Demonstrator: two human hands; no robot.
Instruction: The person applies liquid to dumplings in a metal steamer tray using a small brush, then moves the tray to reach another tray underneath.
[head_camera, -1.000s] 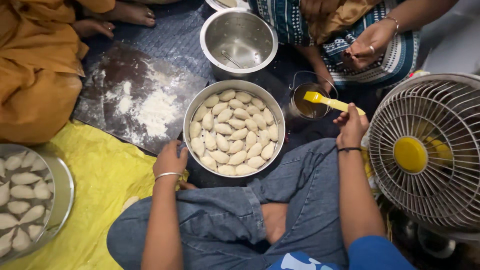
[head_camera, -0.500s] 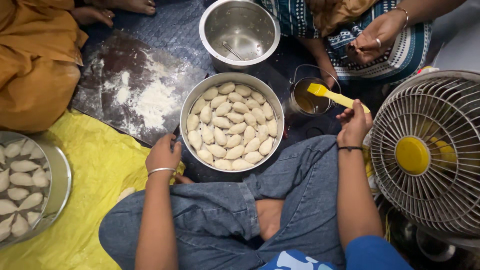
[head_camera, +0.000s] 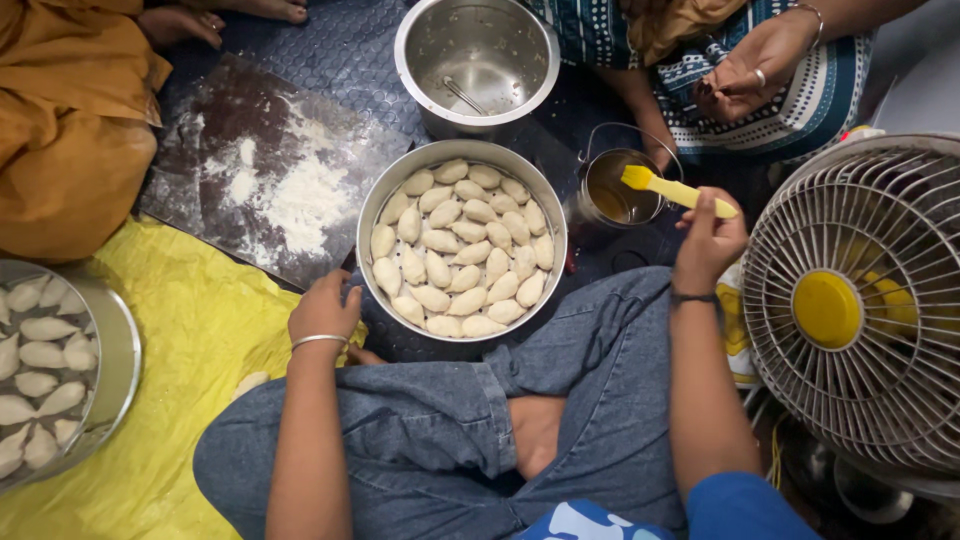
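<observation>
A round steel pan (head_camera: 373, 205) full of several pale folded dumplings (head_camera: 455, 250) sits on the floor in front of my crossed legs. My left hand (head_camera: 322, 310) rests at the pan's near left rim, fingers curled, holding nothing that I can see. My right hand (head_camera: 708, 238) grips a yellow silicone brush (head_camera: 672, 189), its head over a small steel cup of amber oil (head_camera: 618, 190) just right of the pan.
An empty steel pot (head_camera: 478, 60) with a spoon stands behind the pan. A floured dark board (head_camera: 265, 165) lies at left. Another pan of dumplings (head_camera: 50, 370) sits on yellow sheet (head_camera: 190, 340). A fan (head_camera: 860, 300) stands at right. Two other people sit opposite.
The view has shifted slightly, so everything sits a little higher and to the left in the picture. My right hand still holds the brush at the oil cup; my left hand stays by the pan rim.
</observation>
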